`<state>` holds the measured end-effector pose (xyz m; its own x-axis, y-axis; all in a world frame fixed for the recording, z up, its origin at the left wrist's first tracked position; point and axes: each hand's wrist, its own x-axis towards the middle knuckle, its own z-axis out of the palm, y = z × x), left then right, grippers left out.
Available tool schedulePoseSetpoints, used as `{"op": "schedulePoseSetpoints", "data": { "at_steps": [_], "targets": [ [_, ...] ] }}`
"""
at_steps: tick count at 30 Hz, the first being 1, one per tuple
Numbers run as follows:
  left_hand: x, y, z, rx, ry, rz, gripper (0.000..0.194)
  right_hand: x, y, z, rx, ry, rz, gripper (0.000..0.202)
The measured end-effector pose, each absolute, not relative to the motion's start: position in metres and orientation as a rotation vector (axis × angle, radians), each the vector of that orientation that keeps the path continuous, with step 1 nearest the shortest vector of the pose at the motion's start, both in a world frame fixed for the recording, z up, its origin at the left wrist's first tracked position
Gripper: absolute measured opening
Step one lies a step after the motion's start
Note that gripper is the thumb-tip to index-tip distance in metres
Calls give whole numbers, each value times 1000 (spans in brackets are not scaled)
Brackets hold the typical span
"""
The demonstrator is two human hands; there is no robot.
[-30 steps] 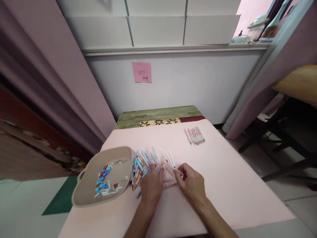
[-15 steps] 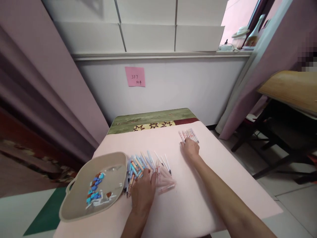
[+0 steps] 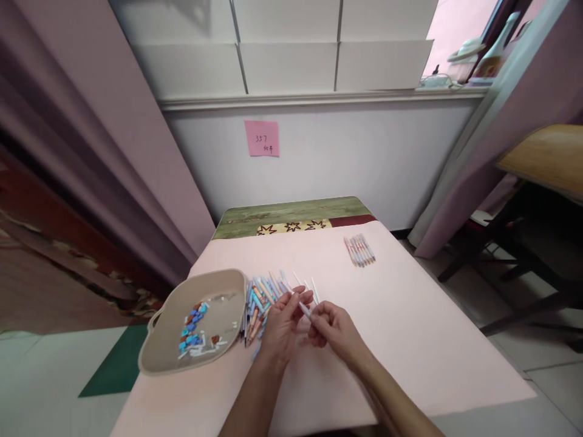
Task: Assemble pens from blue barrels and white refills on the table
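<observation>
In front of me a pale, slim pen barrel (image 3: 304,309) slants between my two hands. My left hand (image 3: 283,325) pinches its upper end with thumb and fingers. At its lower end, the fingertips of my right hand (image 3: 336,329) are closed on it. Beside and partly behind my left hand lies a pile of blue, peach and lilac pen parts (image 3: 262,296). A few thin white refills (image 3: 314,290) lie just beyond my fingers. Farther back on the right, several assembled pens (image 3: 359,250) rest side by side in a neat row.
A beige handled tray (image 3: 159,359) on the left holds blue, brown and white small pieces (image 3: 195,325). All this stands on a table with a pink cover (image 3: 410,346). A pink note (image 3: 262,138) is stuck to the wall; a wooden-topped table (image 3: 546,155) is at the right.
My right hand has come back from the row of pens, and my left has lifted from the pile. Both now meet on the pen barrel. The view has shifted slightly left.
</observation>
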<state>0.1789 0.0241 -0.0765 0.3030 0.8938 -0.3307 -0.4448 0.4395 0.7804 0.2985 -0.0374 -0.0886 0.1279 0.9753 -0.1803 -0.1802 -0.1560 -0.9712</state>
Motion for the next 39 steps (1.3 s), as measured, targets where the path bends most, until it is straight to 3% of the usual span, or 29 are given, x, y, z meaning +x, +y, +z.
{"op": "schedulePoseSetpoints", "data": {
  "at_steps": [6, 16, 22, 27, 29, 39],
  "targets": [
    [177, 13, -76, 531, 823, 1038, 29, 283, -48, -92, -1204, -688, 1541, 61],
    [182, 1, -75, 542, 785, 1094, 26, 277, -53, -89, -1108, -687, 1172, 33],
    [184, 2, -81, 506, 749, 1155, 26, 276, -54, -87, -1151, -618, 1115, 46],
    [183, -1, -79, 531, 718, 1026, 30, 279, -55, -91, -1197, -535, 1510, 60],
    [183, -3, -78, 557, 744, 981, 30, 280, -56, -93, -1157, -509, 1561, 57],
    [195, -13, -74, 648, 890, 1031, 38, 274, -55, -97, -1257, -610, 1173, 50]
  ]
}}
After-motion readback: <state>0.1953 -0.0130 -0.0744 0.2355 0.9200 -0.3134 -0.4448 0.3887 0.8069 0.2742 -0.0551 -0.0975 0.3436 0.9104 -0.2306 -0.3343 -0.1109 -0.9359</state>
